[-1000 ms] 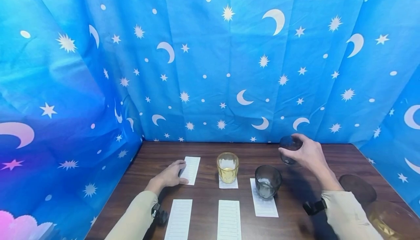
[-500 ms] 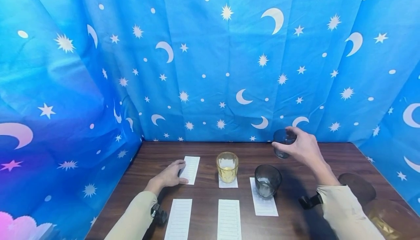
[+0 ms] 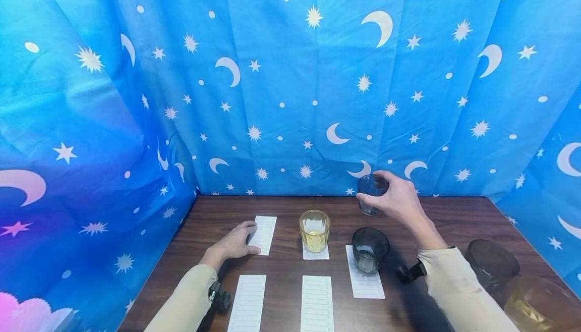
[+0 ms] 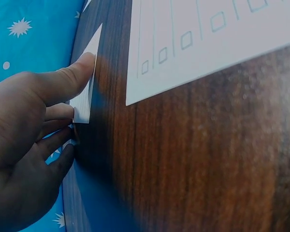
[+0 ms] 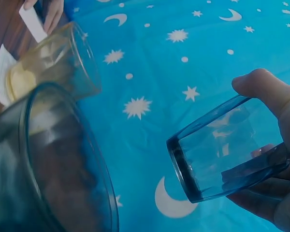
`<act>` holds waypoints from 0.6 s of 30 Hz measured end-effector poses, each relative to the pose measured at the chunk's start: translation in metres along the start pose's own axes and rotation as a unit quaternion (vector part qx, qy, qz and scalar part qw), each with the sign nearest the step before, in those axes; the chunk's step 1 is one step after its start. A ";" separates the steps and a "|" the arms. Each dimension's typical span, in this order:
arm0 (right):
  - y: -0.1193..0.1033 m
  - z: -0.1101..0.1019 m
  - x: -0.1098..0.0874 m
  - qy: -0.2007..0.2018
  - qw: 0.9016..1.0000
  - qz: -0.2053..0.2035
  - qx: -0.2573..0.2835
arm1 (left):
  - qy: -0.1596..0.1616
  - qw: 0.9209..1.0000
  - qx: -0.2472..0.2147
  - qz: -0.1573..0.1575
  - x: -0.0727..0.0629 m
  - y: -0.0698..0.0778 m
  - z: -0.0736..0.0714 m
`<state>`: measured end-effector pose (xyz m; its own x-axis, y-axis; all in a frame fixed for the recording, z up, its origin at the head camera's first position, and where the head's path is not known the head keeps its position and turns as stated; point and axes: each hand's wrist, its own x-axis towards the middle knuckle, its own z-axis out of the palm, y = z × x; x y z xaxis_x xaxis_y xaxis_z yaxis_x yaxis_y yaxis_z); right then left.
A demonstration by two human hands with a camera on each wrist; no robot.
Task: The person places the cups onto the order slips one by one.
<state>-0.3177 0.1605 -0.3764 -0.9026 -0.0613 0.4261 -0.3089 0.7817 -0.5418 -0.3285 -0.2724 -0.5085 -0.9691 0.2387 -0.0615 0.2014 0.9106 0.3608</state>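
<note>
My right hand (image 3: pixel 401 198) grips a dark, see-through glass tumbler (image 3: pixel 366 193) between thumb and fingers, raised over the far edge of the table. The right wrist view shows the tumbler's thick base (image 5: pixel 183 169) and its smooth side. On the left, my left hand (image 3: pixel 233 242) rests at the edge of a printed paper strip (image 3: pixel 265 236), thumb and fingers touching it. A yellow ribbed glass (image 3: pixel 314 231) stands on another strip in the middle. Right of it, a dark glass (image 3: pixel 369 251) stands on the upper part of a third strip (image 3: pixel 368 287).
Two more paper strips lie nearer me, one at the left (image 3: pixel 247 302) and one in the centre (image 3: pixel 316 302). By the right sleeve stand another dark glass (image 3: pixel 492 259) and an amber one (image 3: pixel 540 304). A blue star-and-moon curtain (image 3: pixel 290 79) borders the table's back.
My right hand has carried the dark tumbler to the left and slightly higher, along the far side of the table. The left hand and the standing glasses have stayed put.
</note>
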 end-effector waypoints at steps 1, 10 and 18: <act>-0.002 0.002 0.001 0.000 1.000 -0.001 0.002 | -0.002 1.000 -0.001 -0.001 0.000 0.000 0.000; -0.023 0.017 0.006 0.007 0.999 -0.026 0.037 | -0.003 1.000 0.000 0.005 0.003 -0.003 0.000; -0.047 0.028 0.008 0.012 0.998 -0.042 0.045 | -0.004 1.000 -0.013 0.003 0.003 -0.003 0.000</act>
<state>-0.3192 0.1062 -0.3677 -0.8656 -0.1081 0.4889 -0.4089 0.7162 -0.5656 -0.3318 -0.2742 -0.5094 -0.9667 0.2467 -0.0676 0.2027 0.9001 0.3857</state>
